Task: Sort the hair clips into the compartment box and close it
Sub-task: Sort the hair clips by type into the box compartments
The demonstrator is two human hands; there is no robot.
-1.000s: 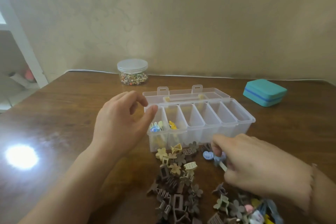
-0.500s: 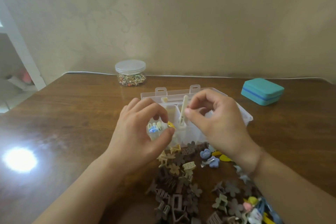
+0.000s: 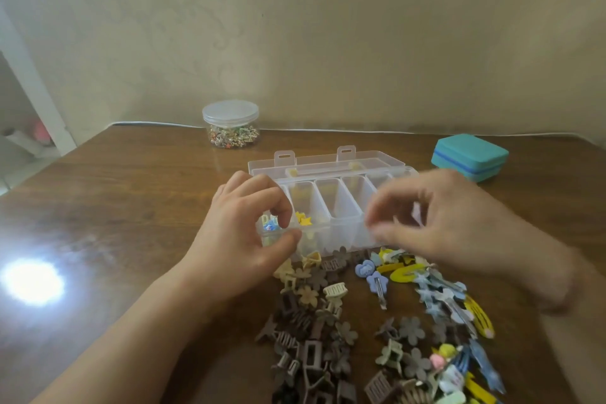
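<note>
We have the clear compartment box (image 3: pixel 331 203) sitting open on the bench (image 3: pixel 131 193), its lid laid back behind it. Only the two leftmost compartments hold anything: a few pale and blue pieces in the first, a yellow clip (image 3: pixel 303 218) in the second. The other compartments we can see look bare.

Our left hand (image 3: pixel 242 239) steadies the box at its left front corner, thumb against the front wall and fingers curled over the rim, so its grip is closed on the box. Our right hand (image 3: pixel 459 223) is blurred above the box's right end, fingers curled toward the thumb; we cannot tell whether its grip has a clip in it.

The hair clips are mostly unsorted. The brown and beige claw clips (image 3: pixel 314 325) lie heaped just in front of the box, and the blue and yellow snap clips (image 3: pixel 436 292) spread to the right of them.

We judge the main risks as these. The right wrist passes low over the snap clips and could sweep some off toward the bench edge. The claw clips are interlocked, so lifting one may drag others along. A light plastic box can skid or tip if the left hand presses unevenly. Overfilled compartments, or a clip lying across a divider, would keep the lid from latching.
</note>
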